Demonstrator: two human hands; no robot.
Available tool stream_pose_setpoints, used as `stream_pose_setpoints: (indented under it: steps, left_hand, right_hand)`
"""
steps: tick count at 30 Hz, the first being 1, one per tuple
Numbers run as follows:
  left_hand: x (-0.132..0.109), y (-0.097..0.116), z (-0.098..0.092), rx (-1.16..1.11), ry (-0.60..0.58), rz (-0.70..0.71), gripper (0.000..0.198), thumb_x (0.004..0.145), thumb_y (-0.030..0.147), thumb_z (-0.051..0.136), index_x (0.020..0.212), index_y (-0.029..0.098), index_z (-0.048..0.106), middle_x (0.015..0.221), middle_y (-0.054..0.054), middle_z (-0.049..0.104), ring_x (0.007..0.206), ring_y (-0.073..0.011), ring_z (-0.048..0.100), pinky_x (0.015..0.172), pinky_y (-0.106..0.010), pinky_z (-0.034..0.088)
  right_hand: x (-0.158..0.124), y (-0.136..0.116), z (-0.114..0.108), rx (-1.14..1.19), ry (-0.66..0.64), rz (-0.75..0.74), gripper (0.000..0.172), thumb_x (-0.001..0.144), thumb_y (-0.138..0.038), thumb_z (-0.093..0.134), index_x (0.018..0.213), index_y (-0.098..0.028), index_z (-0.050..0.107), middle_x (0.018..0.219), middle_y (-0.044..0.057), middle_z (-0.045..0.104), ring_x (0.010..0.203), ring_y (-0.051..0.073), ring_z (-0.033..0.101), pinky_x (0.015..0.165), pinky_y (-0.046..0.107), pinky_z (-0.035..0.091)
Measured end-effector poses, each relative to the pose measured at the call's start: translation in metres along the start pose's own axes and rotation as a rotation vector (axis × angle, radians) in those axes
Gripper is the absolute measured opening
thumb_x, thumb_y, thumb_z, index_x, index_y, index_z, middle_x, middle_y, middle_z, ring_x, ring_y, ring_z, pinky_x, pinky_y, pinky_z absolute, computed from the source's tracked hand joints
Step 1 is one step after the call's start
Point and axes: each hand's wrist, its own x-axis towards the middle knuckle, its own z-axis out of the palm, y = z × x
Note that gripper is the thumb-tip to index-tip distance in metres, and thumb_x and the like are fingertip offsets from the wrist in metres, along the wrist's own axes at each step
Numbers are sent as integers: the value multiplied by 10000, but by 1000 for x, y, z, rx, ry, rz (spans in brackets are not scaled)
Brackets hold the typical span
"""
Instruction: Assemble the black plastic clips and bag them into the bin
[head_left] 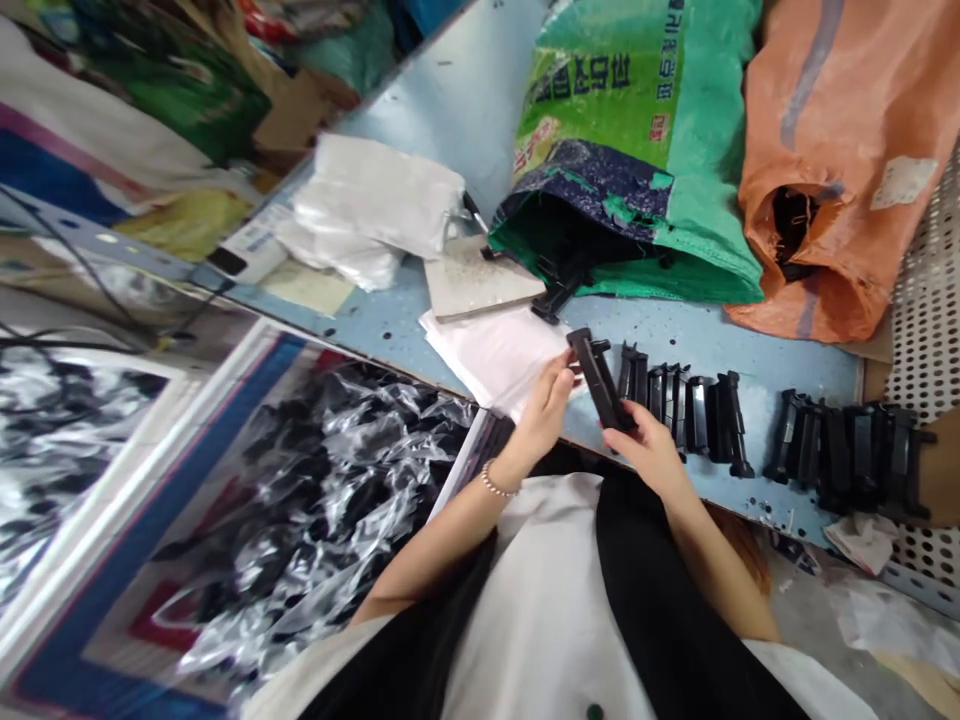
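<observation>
Both hands together just off the near edge of a blue speckled desk [787,370], clamped on one long black plastic part [600,380]. Left hand [544,410] around the upper half, fingers curled against the side, a beaded bracelet [499,480] on the wrist. Right hand [649,450] at the lower end, thumb and fingers pinching it. Held at a tilt, upper end toward the far edge, lower end over the desktop; any contact with the surface hard to tell.

Just right of the hands, along the near edge, a row of similar black plastic parts [682,410], side by side and touching. Past a short gap, toward the right end of the desk, a second group of black parts [847,455]. Near the far edge, a green woven sack [622,120] on its side, mouth toward the hands, black parts inside and one more black part [559,292] poking out. Beside it, toward the far right corner, an orange woven sack [832,170], black parts showing in a torn opening. Left of the green sack, a grey stone-like slab [480,280] partly on a white sheet [491,355], with crumpled white plastic bags [367,200] farther left. Off the near edge, on the left, a clear plastic bag [322,510] stuffed with black parts, on a striped woven bag [157,560]. Beyond the right end, a perforated metal panel [926,300].
</observation>
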Motion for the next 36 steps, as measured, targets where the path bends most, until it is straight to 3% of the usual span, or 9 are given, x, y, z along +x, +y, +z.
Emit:
stream_pose_setpoints:
  steps: [2, 5, 8, 13, 20, 24, 28, 33, 36]
  left_hand:
    - [4, -11, -37, 405, 31, 164, 343, 986, 481, 544, 1067, 175, 678, 1135, -142, 665, 1128, -282, 618, 1039, -487, 499]
    - [10, -26, -76, 768, 3, 225, 187, 938, 320, 606, 898, 161, 696, 1035, -158, 663, 1033, -311, 616, 998, -519, 494]
    - [23, -32, -94, 724, -48, 142, 158, 904, 231, 597, 770, 177, 661, 905, -107, 665, 901, -255, 629, 873, -418, 520]
    - [48, -32, -115, 292, -29, -224, 222, 743, 376, 748, 710, 173, 665, 642, 0, 611, 600, -143, 532, 591, -272, 413]
    - [57, -33, -116, 83, -13, -293, 202, 631, 227, 756, 703, 180, 574, 628, 19, 618, 573, -117, 533, 556, -237, 388]
    - [51, -33, -115, -39, 13, -251, 289, 625, 219, 759, 740, 194, 494, 725, -5, 676, 657, -133, 618, 618, -246, 457]
    - [44, -36, -117, -86, 59, -246, 334, 633, 279, 791, 788, 191, 509, 751, -9, 697, 649, -134, 630, 618, -251, 474]
    - [40, -32, -119, 302, 81, 12, 15, 815, 178, 616, 821, 189, 609, 884, -66, 744, 846, -198, 686, 794, -349, 564]
    - [35, -23, -124, 710, -4, 277, 294, 925, 111, 456, 1040, 180, 717, 1181, -138, 740, 1105, -267, 671, 1011, -465, 540]
  right_hand:
    - [9, 3, -3, 209, -10, 52, 498, 788, -444, 792, 1199, -209, 637, 1019, 72, 770, 765, 206, 710, 769, 397, 572]
    - [17, 1, -1, 417, -16, 77, 510, 740, -452, 840, 1137, -201, 643, 978, 69, 779, 720, 182, 695, 731, 378, 560]
    - [18, -6, 10, 485, -57, 95, 477, 719, -435, 855, 1089, -206, 658, 959, 63, 783, 714, 171, 687, 716, 354, 545]
    - [11, -7, 21, 574, -164, 146, 348, 782, -486, 757, 960, -197, 679, 913, 81, 774, 676, 173, 666, 613, 306, 511]
    - [18, 0, 53, 868, -584, 389, 513, 804, -631, 609, 940, -146, 702, 607, 7, 601, 466, 107, 445, 429, 232, 344]
    - [24, 7, 58, 962, -533, 542, 448, 825, -552, 638, 944, -126, 706, 613, 1, 577, 504, 102, 424, 409, 207, 335]
    - [19, 9, 46, 995, -505, 517, 506, 863, -569, 589, 1031, -107, 708, 609, -16, 550, 453, 93, 367, 375, 214, 329]
    - [22, 10, 53, 1015, -595, 556, 508, 855, -563, 625, 1018, -89, 704, 611, -18, 542, 452, 78, 376, 370, 183, 323]
    - [27, 13, 59, 1059, -606, 585, 498, 851, -554, 627, 1005, -85, 697, 602, -39, 505, 446, 64, 326, 368, 167, 292]
